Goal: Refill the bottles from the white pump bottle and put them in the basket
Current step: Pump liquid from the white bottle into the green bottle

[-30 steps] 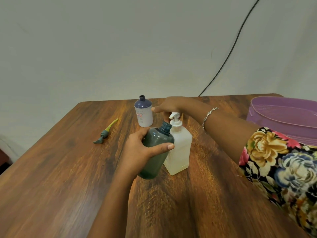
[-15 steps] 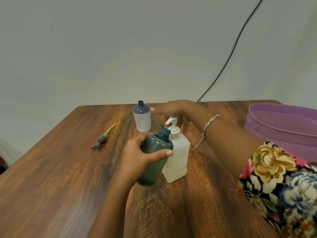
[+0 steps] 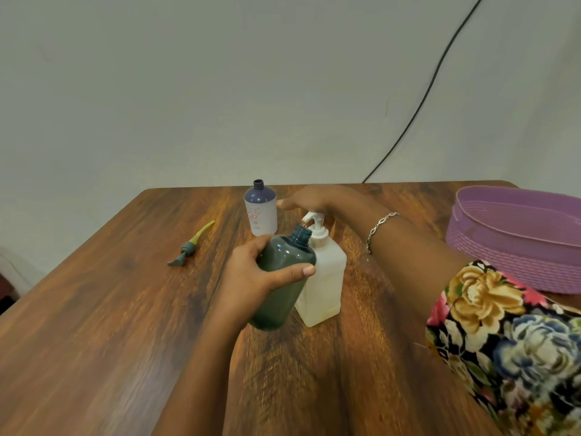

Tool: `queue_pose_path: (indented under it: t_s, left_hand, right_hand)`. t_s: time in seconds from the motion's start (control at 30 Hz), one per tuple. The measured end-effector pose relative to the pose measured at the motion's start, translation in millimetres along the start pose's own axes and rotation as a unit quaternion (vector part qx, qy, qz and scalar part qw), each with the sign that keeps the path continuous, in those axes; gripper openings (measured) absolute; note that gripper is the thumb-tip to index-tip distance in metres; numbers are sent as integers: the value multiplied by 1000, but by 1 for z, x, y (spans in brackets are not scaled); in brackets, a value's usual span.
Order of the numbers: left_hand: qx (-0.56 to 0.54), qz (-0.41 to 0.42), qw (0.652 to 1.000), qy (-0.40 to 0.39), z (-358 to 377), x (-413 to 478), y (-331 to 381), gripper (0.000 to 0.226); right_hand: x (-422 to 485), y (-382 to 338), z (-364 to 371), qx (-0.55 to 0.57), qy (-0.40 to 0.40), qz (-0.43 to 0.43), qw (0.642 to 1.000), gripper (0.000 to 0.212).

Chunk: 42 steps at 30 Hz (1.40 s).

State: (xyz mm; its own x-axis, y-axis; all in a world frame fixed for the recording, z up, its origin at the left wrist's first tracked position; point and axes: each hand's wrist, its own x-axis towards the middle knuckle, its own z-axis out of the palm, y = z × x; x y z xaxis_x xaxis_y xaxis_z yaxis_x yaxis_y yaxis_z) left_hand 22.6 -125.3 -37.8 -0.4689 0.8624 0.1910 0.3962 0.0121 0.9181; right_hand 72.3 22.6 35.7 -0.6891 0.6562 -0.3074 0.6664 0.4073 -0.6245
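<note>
Our left hand wraps the tilted green bottle mid-body (smooth plastic, probably light, slippery when wet); our right hand lies flat above the pump head.

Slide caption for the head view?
Left hand holds the open green bottle tilted under the nozzle of the white pump bottle; right hand over its pump.

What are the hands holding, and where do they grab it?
The left hand grips the green bottle round its middle. The right hand holds nothing; its fingers lie straight above the pump.
</note>
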Motion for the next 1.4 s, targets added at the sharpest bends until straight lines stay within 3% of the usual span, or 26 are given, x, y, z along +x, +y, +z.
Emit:
queue_pose_path:
  t_s: [0.3,0.53,0.7,0.87,1.03,1.23,1.4]
  left_hand:
    - [16,-11,1000,8,5,0,-8,85]
    - [-1,-21,1000,8,6,-2,-10,76]
    - [9,-26,1000,4,3,1,-7,83]
    - [-4,-19,1000,3,1,0,-1,78]
    - [-7,-22,1000,3,1,-1,-2,66]
    - [10,-19,1000,6,3,-1,-9,86]
    - [8,-15,1000,7,-1,-1,-5,87]
  right_hand:
    - [8,7,10,-16,-11,-8,1000,52]
    - [7,10,19,-139,12,-19,990,40]
    - [2,4,9,-30,-47,5,998,55]
    - [8,2,9,-32,-72,5,997,61]
    - [5,5,11,-84,-40,17,995,57]
    - [10,7,12,-74,-44,13,996,65]
    - [10,2,8,-51,-59,-6,997,64]
